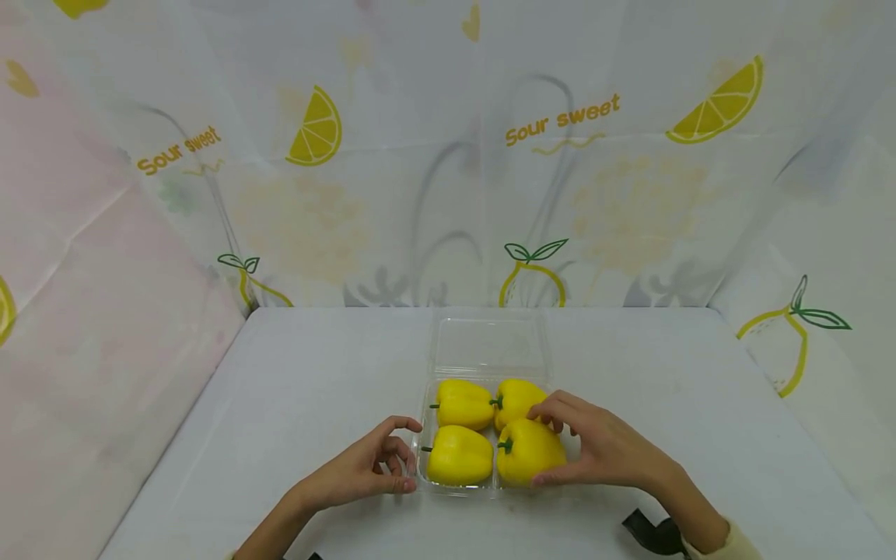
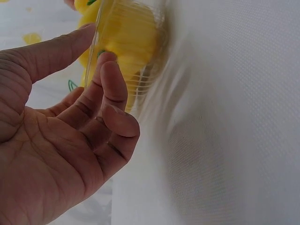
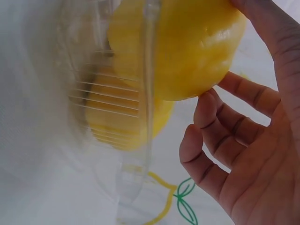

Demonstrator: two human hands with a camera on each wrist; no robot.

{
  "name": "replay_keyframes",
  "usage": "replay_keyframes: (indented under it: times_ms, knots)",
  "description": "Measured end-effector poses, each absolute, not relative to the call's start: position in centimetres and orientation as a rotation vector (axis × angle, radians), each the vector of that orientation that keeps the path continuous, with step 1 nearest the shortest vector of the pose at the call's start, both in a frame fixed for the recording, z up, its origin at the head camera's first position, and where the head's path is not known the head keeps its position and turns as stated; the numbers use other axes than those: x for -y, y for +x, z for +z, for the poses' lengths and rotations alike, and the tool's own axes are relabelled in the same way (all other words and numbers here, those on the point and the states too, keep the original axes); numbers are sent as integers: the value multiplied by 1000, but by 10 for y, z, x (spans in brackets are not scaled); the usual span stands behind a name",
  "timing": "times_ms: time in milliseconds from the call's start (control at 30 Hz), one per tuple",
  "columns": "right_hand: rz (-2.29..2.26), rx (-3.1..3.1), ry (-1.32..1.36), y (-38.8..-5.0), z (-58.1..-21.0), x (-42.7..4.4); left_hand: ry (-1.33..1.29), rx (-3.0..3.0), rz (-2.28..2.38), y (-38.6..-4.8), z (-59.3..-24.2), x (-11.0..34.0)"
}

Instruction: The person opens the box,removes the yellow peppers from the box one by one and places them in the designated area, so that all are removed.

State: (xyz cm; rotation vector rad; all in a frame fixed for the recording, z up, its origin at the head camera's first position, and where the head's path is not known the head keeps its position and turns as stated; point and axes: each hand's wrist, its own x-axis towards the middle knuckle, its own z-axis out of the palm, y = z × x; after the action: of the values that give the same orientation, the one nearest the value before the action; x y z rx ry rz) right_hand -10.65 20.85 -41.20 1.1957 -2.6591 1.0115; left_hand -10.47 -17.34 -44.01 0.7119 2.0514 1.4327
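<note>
Several yellow bell peppers sit in a clear plastic box (image 1: pixel 458 491) whose lid (image 1: pixel 490 342) lies folded back behind it. The right hand (image 1: pixel 605 451) holds the front right pepper (image 1: pixel 528 455) between thumb and fingers; in the right wrist view that pepper (image 3: pixel 197 42) rises past the box rim. At the box's left edge is the left hand (image 1: pixel 367 467), its fingers loosely bent and no pepper in its grasp. In the left wrist view, the left hand (image 2: pixel 70 122) has its thumb at the clear rim (image 2: pixel 96 42).
A white table (image 1: pixel 301 373) lies beneath the box, with a lemon-printed cloth (image 1: pixel 420 194) hanging behind and at both sides. Near the right forearm is a black object (image 1: pixel 654 535), close to the front of the view.
</note>
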Motion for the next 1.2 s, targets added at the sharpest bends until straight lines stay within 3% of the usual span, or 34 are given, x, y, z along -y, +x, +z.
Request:
replay_keyframes:
  times_ms: [1200]
  knots:
    - [760,2557,459,-114,-391,-240,745,-2003,1444,-105,-442,172]
